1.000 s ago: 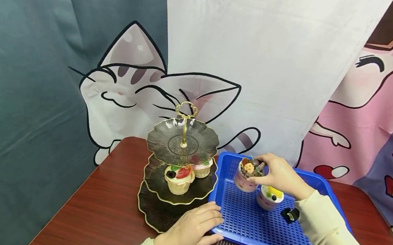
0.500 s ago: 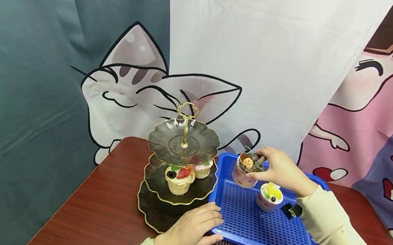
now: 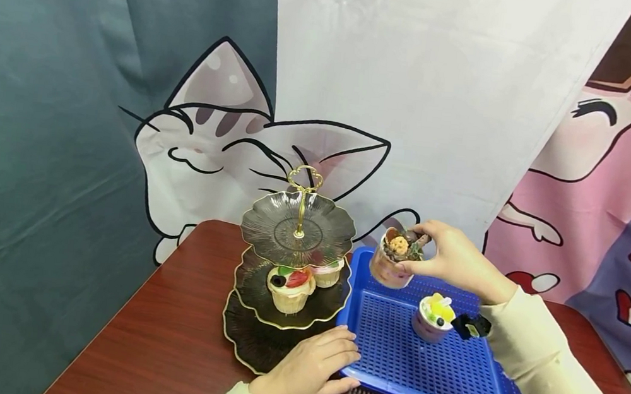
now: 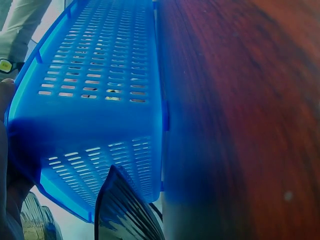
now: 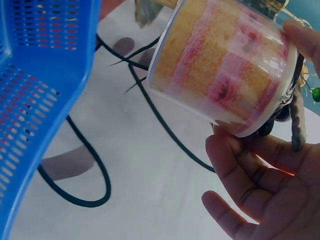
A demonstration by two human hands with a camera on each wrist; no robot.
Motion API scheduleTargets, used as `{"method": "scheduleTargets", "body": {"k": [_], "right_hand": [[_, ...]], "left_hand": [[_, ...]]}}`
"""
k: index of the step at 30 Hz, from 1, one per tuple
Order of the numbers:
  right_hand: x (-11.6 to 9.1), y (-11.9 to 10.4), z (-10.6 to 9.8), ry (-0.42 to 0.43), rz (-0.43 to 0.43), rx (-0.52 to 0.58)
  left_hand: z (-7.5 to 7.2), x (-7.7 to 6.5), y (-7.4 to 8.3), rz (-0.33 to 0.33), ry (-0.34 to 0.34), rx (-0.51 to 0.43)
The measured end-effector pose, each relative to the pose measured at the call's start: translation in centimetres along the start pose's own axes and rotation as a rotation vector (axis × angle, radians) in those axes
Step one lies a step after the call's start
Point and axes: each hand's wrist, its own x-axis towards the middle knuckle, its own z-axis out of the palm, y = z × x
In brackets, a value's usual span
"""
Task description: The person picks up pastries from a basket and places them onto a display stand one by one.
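My right hand (image 3: pixel 458 255) pinches a clear cake cup (image 3: pixel 391 271) near its top, thumb on one side and fingers on the other. The cup hangs tilted above the far left part of a blue basket (image 3: pixel 391 356). Pink and yellow layers show through its wall (image 5: pixel 215 65); a cookie and dark pieces top it. With fingers laid over the rim, my left hand (image 3: pixel 311 364) rests on the basket's near left corner. Another cake cup (image 3: pixel 432 322), topped with yellow fruit, stands in the basket.
Left of the basket stands a three-tier dark stand (image 3: pixel 267 224) with gold edges and a gold handle (image 3: pixel 305 177). Two cupcakes, one fruit-topped (image 3: pixel 289 293) and one pink (image 3: pixel 327 274), sit on its middle tier. A printed cloth (image 3: pixel 417 92) hangs behind the wooden table (image 3: pixel 165 335).
My right hand has raised the cake cup and brought it slightly left, from inside the basket to above its far rim. The left hand has stayed on the basket's corner.
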Motion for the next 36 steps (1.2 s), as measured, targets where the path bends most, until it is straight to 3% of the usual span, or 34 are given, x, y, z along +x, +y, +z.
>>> {"method": "scheduleTargets", "body": {"k": [25, 36], "right_hand": [[3.8, -2.7, -3.9, 0.083, 0.030, 0.012], [6.7, -4.0, -3.6, 0.132, 0.039, 0.029]], "left_hand": [[-0.3, 0.1, 0.1, 0.001, -0.017, 0.032], [-0.4, 0.0, 0.3, 0.001, -0.017, 0.036]]}}
